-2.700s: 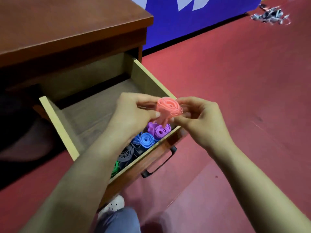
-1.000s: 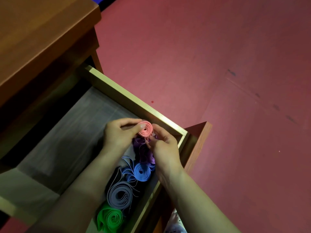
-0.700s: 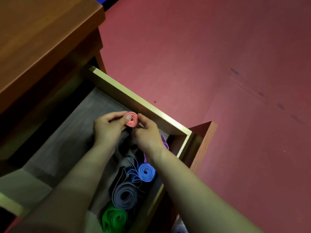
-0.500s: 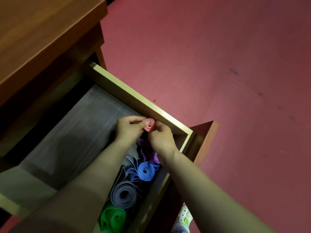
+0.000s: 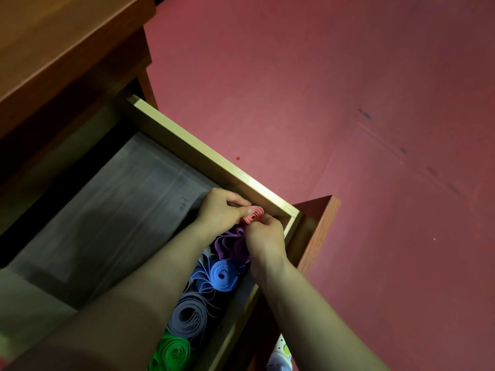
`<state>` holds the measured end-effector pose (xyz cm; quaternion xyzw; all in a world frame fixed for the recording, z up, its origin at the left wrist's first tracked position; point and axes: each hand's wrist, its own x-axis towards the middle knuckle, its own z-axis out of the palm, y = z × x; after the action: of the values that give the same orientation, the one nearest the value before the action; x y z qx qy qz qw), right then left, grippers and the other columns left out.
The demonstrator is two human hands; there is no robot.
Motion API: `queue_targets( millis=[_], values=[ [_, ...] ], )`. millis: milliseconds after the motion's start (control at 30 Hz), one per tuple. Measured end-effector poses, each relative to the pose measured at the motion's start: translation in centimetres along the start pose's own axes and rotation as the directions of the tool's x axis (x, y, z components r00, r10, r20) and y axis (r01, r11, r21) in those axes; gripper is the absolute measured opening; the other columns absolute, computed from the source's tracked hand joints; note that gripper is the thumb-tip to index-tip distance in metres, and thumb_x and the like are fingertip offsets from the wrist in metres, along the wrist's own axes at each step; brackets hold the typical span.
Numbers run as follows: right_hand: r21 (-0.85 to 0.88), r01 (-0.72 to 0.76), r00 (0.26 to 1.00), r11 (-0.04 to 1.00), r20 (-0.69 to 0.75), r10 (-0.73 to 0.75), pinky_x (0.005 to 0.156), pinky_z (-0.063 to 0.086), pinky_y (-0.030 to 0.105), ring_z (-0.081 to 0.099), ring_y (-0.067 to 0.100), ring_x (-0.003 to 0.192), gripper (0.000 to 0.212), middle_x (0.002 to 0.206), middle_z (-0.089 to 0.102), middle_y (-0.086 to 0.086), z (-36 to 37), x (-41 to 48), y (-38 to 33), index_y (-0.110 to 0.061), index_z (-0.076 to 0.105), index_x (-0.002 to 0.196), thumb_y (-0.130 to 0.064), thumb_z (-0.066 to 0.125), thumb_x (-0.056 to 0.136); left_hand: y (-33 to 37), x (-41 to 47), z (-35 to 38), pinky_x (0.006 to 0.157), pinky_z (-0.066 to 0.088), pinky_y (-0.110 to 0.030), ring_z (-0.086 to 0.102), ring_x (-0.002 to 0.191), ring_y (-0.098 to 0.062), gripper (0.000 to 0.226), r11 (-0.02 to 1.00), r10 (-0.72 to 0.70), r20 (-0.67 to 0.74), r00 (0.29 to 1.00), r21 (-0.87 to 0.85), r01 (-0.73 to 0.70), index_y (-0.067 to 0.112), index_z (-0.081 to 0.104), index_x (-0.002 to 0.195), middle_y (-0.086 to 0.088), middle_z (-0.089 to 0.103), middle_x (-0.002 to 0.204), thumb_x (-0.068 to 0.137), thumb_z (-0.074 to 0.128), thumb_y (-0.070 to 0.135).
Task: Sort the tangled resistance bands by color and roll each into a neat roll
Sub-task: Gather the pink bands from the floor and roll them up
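Both my grips are clamped on the small coral-pink rolled rubber band (image 5: 254,213). My left grip (image 5: 219,210) pinches it from the drawer's inner side, and my right grip (image 5: 263,236) pinches it from the side nearest the drawer's front. The band sits low in the pale wooden drawer (image 5: 203,153), in its right front corner, spiral end up, just beyond the loose purple rolled band (image 5: 230,245). My grips hide the drawer's floor below. I judge that only a short, straight lowering with both grips together remains.
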<state>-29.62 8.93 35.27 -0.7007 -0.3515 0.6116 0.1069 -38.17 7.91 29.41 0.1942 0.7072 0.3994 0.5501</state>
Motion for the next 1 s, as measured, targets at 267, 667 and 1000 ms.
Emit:
queue_targets(
  millis=[267, 667, 1000],
  values=[
    [0.093, -0.040, 0.999, 0.995, 0.009, 0.039, 0.061, 0.049, 0.026, 0.060, 0.020, 0.071, 0.046, 0.078, 0.064, 0.007, -1.0, -1.0, -0.1, -0.022, 0.059, 0.086, 0.016, 0.034, 0.084, -0.3, 0.4, 0.7, 0.079, 0.059, -0.037, 0.068, 0.090, -0.025, 0.019, 0.998, -0.005, 0.035, 0.999, 0.067, 0.003, 0.010, 0.074, 0.099, -0.010, 0.071, 0.098, 0.080, 0.076, 0.009],
    [0.302, 0.046, 0.996, 0.952, 0.059, -0.067, 0.078, 0.056, 0.032, 0.066, 0.025, 0.080, 0.022, 0.084, 0.071, 0.013, -4.7, -7.5, -1.7, -0.006, 0.062, 0.090, 0.008, 0.046, 0.093, 0.6, -4.7, -0.8, 0.067, 0.038, -0.014, 0.058, 0.085, -0.007, 0.015, 0.989, 0.081, -0.190, 0.978, 0.135, -0.056, 0.016, 0.069, 0.103, 0.006, 0.064, 0.092, 0.094, 0.059, 0.022],
    [0.325, 0.033, 0.987, 0.945, -0.161, 0.021, 0.064, 0.052, 0.027, 0.054, 0.016, 0.068, 0.010, 0.078, 0.053, 0.004, -10.9, -11.1, 0.8, -0.009, 0.054, 0.105, -0.015, 0.051, 0.096, 2.0, -15.4, -2.8, 0.080, 0.042, -0.028, 0.056, 0.086, -0.014, 0.017, 0.984, -0.090, -0.308, 0.947, -0.174, 0.037, 0.017, 0.063, 0.100, -0.003, 0.063, 0.098, 0.095, 0.056, 0.031]
  ],
)
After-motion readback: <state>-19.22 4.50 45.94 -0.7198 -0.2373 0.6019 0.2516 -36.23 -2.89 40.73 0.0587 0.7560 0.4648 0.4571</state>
